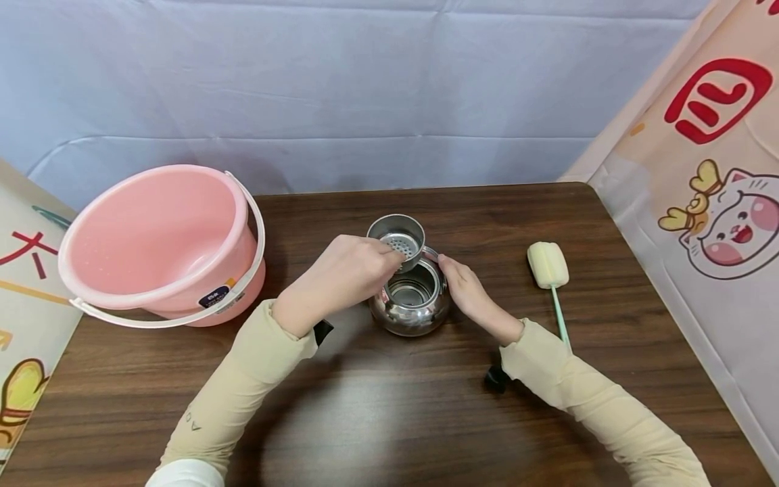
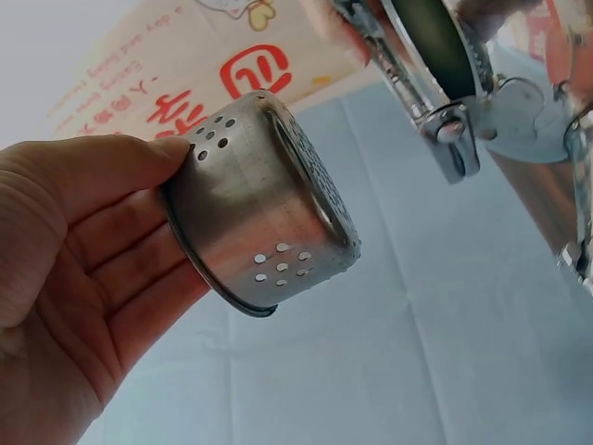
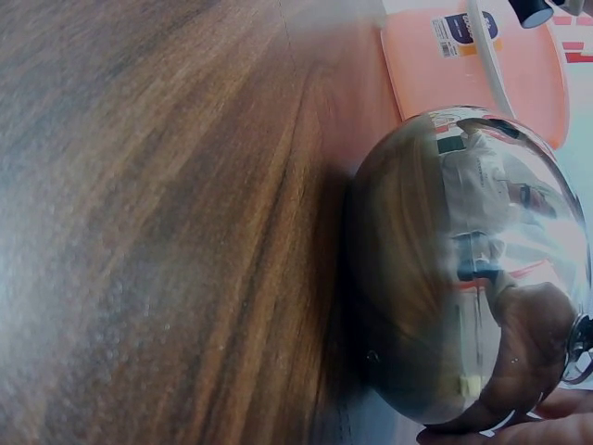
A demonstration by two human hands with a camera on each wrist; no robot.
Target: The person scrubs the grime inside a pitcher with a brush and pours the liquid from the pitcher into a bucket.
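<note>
My left hand [image 1: 365, 267] pinches the rim of a round metal strainer [image 2: 269, 199] with small holes in its base and side. The strainer is tilted above the mouth of a shiny steel teapot [image 1: 410, 321], which stands upright with its opening uncovered. With its fingers fairly straight, my right hand [image 1: 468, 294] rests against the teapot's right side, near the curved metal handle [image 1: 429, 252]. Only a few of its fingertips [image 3: 556, 428] show beside the pot's rounded wall in the right wrist view.
A large pink bucket [image 1: 243, 257] with a white handle stands at the left. At the right lies a sponge brush [image 1: 548, 264] with a pale head and green stick, partly behind the right sleeve [image 1: 541, 365]. A pale cloth backdrop [image 1: 341, 88] hangs behind the brown wooden table [image 1: 341, 406].
</note>
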